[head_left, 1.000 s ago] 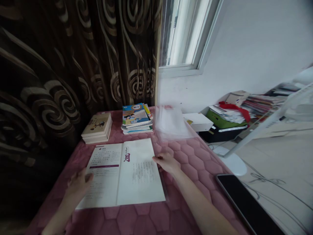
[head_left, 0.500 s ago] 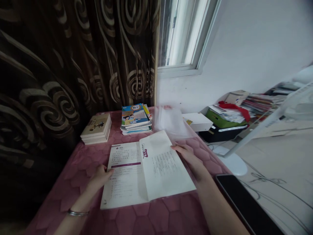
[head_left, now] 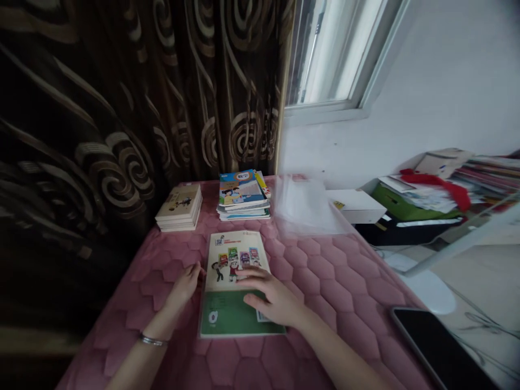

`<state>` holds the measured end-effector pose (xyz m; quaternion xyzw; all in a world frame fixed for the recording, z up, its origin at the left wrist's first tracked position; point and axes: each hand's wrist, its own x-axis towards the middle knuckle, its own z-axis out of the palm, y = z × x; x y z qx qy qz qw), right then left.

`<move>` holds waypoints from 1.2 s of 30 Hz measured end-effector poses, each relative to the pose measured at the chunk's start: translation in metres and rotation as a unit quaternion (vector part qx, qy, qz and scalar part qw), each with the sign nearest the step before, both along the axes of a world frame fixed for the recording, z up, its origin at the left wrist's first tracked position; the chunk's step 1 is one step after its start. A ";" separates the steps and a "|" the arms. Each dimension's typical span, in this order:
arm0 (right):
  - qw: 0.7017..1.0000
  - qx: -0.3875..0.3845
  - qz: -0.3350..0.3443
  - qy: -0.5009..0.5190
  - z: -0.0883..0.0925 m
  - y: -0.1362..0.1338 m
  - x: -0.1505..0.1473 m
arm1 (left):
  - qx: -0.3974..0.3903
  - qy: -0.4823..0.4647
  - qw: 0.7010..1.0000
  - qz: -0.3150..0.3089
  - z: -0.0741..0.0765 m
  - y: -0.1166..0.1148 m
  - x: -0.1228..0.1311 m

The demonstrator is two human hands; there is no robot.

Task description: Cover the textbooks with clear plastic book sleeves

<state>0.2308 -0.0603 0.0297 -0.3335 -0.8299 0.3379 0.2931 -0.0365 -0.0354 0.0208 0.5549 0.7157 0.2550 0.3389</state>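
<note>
**Closed book (head_left: pixel 229 311) set beneath right grip (head_left: pixel 252 284)**

The book is laid on the bench (head_left: pixel 345 303), its back partly hidden by the right grip, which is held wide, fingers parted. The left grip (head_left: pixel 189 281) is curled at the book's left edge; whether that edge is pinched cannot be told. Beyond it, pale books (head_left: pixel 179 208) are stacked.

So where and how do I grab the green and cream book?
I'd pinch the book by its left edge, from the left, thumb on top. It lies flat, with the left hand beside that edge and the right hand across the opposite side.
</note>
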 end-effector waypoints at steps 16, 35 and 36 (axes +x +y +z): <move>0.963 0.079 0.058 -0.251 -0.023 0.000 -0.007 | -0.001 0.038 0.999 0.030 -0.013 0.001 0.003; 0.959 0.076 0.064 -0.264 -0.025 0.000 -0.008 | -0.091 -0.207 0.972 0.069 0.003 0.010 0.004; 0.962 0.067 0.065 -0.258 -0.023 0.000 -0.008 | -0.097 -0.225 0.967 0.066 0.005 0.009 0.004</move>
